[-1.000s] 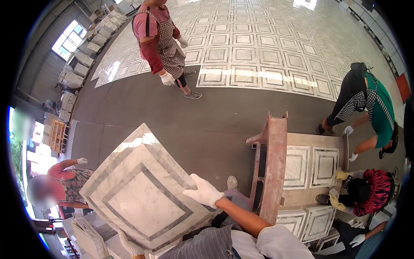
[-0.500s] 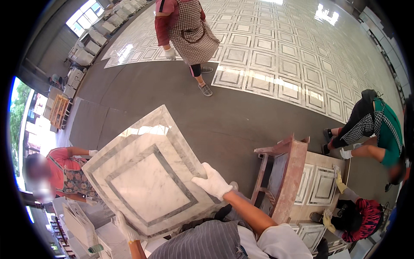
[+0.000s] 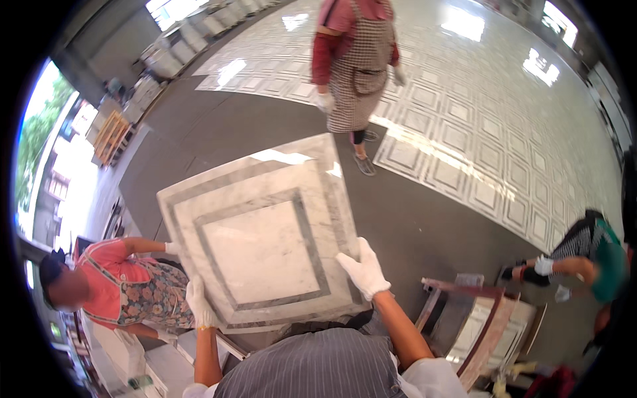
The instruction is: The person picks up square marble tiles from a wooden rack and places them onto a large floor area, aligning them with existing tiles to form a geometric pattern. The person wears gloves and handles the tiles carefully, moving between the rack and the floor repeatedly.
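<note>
A large square marble tile (image 3: 262,255), white with grey inlaid frames and a shiny face, is held in front of me, tilted. My left hand (image 3: 199,303), in a white glove, grips its lower left edge. On the right edge, my gloved right hand (image 3: 365,270) holds it with the thumb on the face and the other fingers mostly hidden. At the tile's left edge is a co-worker's gloved hand (image 3: 174,248); whether it touches the tile I cannot tell. That co-worker (image 3: 109,282) wears a pink top and flowered apron.
Matching tiles (image 3: 458,142) cover the floor beyond a bare grey strip (image 3: 411,232). A person in a checked apron (image 3: 358,73) stands ahead. At right are a reddish frame (image 3: 488,331) and a bending person in green (image 3: 609,272). A wooden pallet (image 3: 111,137) stands far left.
The tile has turned in my hands, its far corner swinging right. My view has shifted, and the left co-worker now appears closer to the tile. My grip stays on both edges.
</note>
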The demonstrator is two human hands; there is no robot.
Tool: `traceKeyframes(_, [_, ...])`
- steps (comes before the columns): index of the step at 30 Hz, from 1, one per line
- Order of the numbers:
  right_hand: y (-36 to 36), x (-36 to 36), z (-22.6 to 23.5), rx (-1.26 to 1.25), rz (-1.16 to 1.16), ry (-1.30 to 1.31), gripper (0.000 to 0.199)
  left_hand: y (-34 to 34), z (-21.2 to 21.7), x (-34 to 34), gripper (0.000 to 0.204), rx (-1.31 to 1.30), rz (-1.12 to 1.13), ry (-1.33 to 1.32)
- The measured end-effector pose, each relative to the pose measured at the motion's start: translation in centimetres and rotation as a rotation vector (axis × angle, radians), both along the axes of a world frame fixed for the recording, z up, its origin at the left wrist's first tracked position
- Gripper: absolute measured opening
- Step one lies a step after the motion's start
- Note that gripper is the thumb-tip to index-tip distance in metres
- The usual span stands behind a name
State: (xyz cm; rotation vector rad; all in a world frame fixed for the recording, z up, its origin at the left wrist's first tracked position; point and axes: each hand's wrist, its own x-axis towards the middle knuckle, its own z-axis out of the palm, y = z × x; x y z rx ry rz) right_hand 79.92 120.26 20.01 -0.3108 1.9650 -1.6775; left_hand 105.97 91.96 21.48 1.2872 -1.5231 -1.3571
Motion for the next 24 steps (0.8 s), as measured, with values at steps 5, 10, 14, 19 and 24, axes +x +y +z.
traceKeyframes(5, [-6.3,-7.4,0.7,0.031,-0.014,-0.048,0.033,-6.5,1.3,-8.1,0.027,0.045,0.004,-0.037])
traceKeyframes(10, [-11.9,-13.7,-0.7,0.019,0.045,-0.083,0.035,-9.7,1.1,-12.7,0.028,0.087,0.074,-0.037])
traceKeyframes(14, [-17.5,-21.2,-0.4,0.040,0.173,-0.015,0.035,-13.1,-0.9,-15.9,0.029,0.033,0.169,-0.066])
traceKeyframes(19, [-23.1,-31.5,1.2,0.024,0.309,-0.008,0.038,-15.5,-0.3,-22.4,0.031,-0.008,0.234,-0.079])
traceKeyframes(24, [-27.2,-37.6,-0.7,0.110,0.397,0.016,0.045,-15.9,-0.6,-28.1,0.035,0.029,0.286,0.019])
